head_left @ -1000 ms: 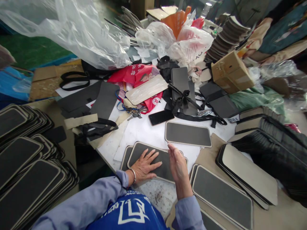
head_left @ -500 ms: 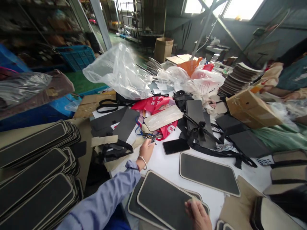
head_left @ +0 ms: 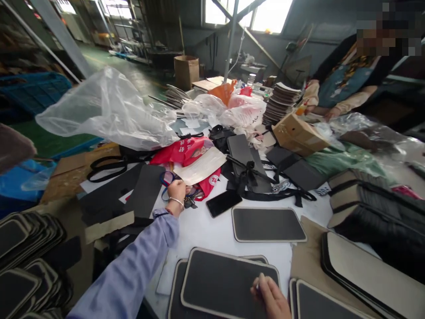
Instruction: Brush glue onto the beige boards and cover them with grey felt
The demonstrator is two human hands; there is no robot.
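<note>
My left hand, with a bracelet at the wrist, reaches to the small items beside the red bag; its fingers are curled together, and what they hold is hidden. Low in the view my right hand pinches something small over the right part of a dark panel with a pale edge. That panel lies on other similar panels. A further panel rests on the white tabletop, behind my right hand. Between it and the red bag is a black phone.
Dark panels are stacked at left. Clear plastic lies at the back left. A cardboard box and dark folded pieces are at right. Behind the table a person handles something.
The view has swung to the right, bringing more of the other person into sight. My left hand has moved over the small items beside the red bag. My right hand remains over the panel.
</note>
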